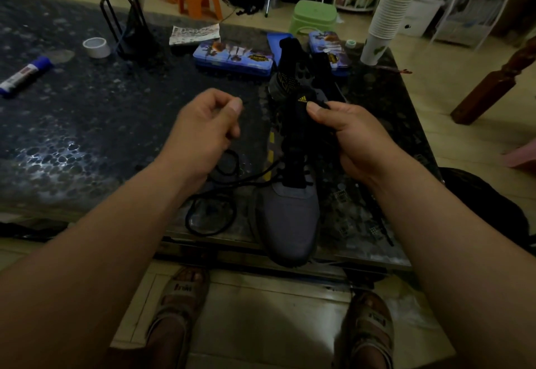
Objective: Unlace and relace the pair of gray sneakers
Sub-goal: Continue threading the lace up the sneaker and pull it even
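**A:** Dim room. The dark speckled counter [101, 125] fills most of the view, and its left end runs out of frame.

**B:** Where is the shoe?

**A:** One gray sneaker [290, 217] lies on the counter's near right part, with its toe toward the person and just over the front edge. From the tongue back it goes nearly black. I cannot tell whether the dark shape behind is its own heel or a second shoe.

**B:** And the hands?

**A:** The right hand [348, 142] grips the sneaker's tongue, thumb on top beside a small yellow logo. Its other fingers are hidden behind the tongue. The left hand [208, 125] hangs above the counter, left of the sneaker. Its fingers [216, 100] are curled, with the thumb pressed to the forefinger on what looks like the end of the black lace [208, 217]. That bit is thin and hard to make out.

**B:** The rest of the lace?

**A:** It lies in loose loops on the counter left of the toe and runs to the lowest eyelets. How far up it is threaded is lost in shadow.

**B:** Smaller things?

**A:** A stack of paper cups [388, 17] stands at the far right corner. There are two blue tins [235, 56], the right one partly covered by the sneaker. There is also a tape roll [96, 47], and a blue-capped stick [24, 74] at the left edge.
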Tool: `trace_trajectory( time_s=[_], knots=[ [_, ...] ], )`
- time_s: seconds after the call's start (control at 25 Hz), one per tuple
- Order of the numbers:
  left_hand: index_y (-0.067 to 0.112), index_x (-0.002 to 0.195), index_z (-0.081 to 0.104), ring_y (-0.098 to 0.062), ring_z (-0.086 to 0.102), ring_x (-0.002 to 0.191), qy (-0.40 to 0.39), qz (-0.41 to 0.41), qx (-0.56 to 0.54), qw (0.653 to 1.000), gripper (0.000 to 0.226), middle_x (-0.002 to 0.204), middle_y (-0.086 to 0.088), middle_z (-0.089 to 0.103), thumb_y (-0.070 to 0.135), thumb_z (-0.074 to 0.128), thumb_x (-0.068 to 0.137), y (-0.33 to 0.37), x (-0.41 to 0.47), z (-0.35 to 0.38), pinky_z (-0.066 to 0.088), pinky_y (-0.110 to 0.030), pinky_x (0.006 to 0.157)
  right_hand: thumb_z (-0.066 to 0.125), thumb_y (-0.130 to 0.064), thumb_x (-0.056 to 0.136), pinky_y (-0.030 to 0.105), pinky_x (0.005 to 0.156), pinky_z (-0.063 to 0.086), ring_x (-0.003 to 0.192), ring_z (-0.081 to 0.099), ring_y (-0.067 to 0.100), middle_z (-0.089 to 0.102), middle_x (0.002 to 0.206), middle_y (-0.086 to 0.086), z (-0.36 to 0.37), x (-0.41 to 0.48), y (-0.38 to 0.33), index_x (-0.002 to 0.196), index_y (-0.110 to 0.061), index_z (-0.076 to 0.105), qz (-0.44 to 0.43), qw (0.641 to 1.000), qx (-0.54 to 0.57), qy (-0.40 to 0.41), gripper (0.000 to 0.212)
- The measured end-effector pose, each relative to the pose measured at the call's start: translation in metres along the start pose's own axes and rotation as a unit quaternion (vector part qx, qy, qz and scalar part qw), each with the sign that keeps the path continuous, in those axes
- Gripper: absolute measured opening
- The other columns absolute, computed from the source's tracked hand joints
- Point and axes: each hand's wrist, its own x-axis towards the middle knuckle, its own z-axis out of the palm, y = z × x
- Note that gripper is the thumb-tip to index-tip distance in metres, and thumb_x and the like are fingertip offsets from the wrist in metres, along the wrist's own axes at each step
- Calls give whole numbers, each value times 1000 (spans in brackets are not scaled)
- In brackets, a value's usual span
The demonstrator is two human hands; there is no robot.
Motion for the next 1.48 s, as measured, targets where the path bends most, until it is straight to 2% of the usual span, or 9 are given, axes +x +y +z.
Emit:
trace_trajectory(
  time_s=[0.2,0.28,0.48,0.68,0.84,1.04,1.2,1.32,1.48],
  knots=[
    [14,91,65,-7,45,53,-138,8,104,985,13,70,6,67,14,60,104,-5,-16,18,36,-18,48,62,-13,101,40,94,60,99,75,29,76,107,19,1,1,3,114,3,71,-6,1000,4,2,23],
    [16,90,67,-4,47,55,-159,11,127,979,13,67,10,65,14,62,102,-10,-18,21,37,-16,50,62,-13,101,38,91,61,96,74,29,76,105,19,0,1,3,115,4,70,-9,1000,5,0,24],
    [17,87,69,4,49,54,-153,32,140,978,13,60,16,60,15,66,100,-14,-18,24,39,-12,54,62,-14,101,39,91,61,94,75,27,77,102,16,-1,2,3,113,2,71,-9,1000,1,-4,22],
    [15,90,69,-4,48,56,-176,1,109,978,13,64,10,59,13,64,101,-14,-19,25,40,-15,51,62,-16,101,44,95,60,100,75,32,76,109,21,-2,1,3,116,4,71,-12,1000,-19,-3,26],
    [16,90,70,-5,50,56,-164,-7,95,982,10,61,13,59,17,67,100,-17,-20,32,40,-14,52,63,-16,101,49,99,57,102,73,35,74,112,26,3,2,5,116,8,70,-21,999,-27,15,29],
    [10,93,65,-9,53,57,-126,-4,95,987,15,70,-3,61,23,72,97,-24,-21,36,41,-17,52,63,-17,102,48,98,57,103,73,34,75,111,24,4,0,6,115,7,71,-24,999,-32,19,28],
    [14,91,67,-6,53,58,-139,-21,96,985,10,65,6,62,17,66,101,-24,-24,29,41,-18,55,64,-18,101,50,100,57,106,73,37,75,111,23,4,0,7,115,7,71,-24,999,-34,21,29],
    [17,93,69,-11,52,62,-167,-37,85,982,12,68,1,62,12,63,102,-24,-23,24,42,-24,58,65,-19,101,48,100,57,104,74,34,76,109,20,5,1,7,114,5,71,-25,998,-44,24,29],
    [16,93,71,-4,53,62,-140,-16,94,985,11,68,9,61,13,64,101,-23,-25,32,43,-16,59,65,-18,101,46,94,58,99,75,33,76,108,23,6,2,8,114,7,71,-26,998,-42,28,29]
  ],
)
